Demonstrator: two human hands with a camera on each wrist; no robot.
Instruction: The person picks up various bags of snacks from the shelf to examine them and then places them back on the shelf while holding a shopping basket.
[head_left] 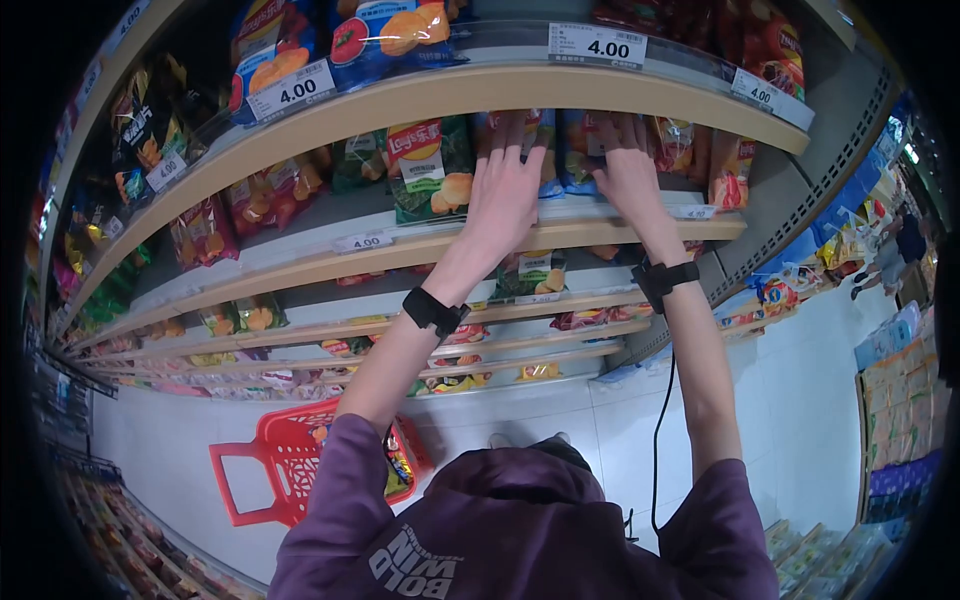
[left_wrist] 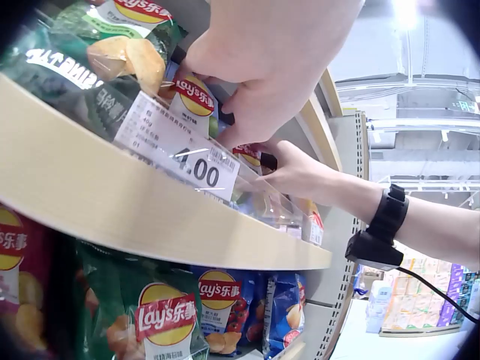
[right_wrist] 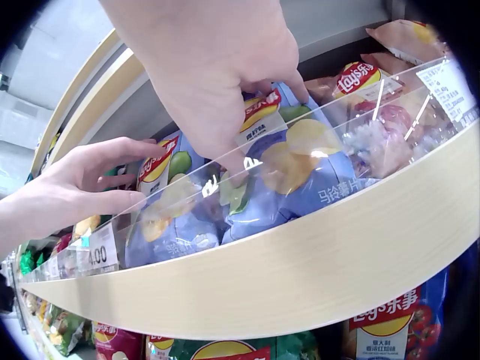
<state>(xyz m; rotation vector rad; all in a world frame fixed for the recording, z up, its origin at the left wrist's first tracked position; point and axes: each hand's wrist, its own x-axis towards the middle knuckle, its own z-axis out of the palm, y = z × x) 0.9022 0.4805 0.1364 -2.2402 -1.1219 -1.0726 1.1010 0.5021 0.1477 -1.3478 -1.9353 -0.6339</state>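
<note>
In the head view my left hand (head_left: 505, 195) reaches onto a shelf with its fingers extended. Its fingertips are at the upper left edge of a blue bag of Lay's potato chips (right_wrist: 180, 214), its thumb lower down by the bag's side. Beside it, my right hand (right_wrist: 214, 82) holds a second blue bag of chips (right_wrist: 292, 165), thumb low on the bag's left side and a finger at its top right edge. Both bags stand upright behind a clear plastic lip. A green bag of Lay's chips (head_left: 430, 170) stands left of my left hand.
Price tags (head_left: 365, 242) line the wooden shelf edge (right_wrist: 300, 262). Another shelf board (head_left: 430, 85) with chip bags runs above the hands. Pinkish bags (right_wrist: 382, 112) stand right of the blue ones. A red shopping basket (head_left: 290, 465) with packets inside is on the floor at lower left.
</note>
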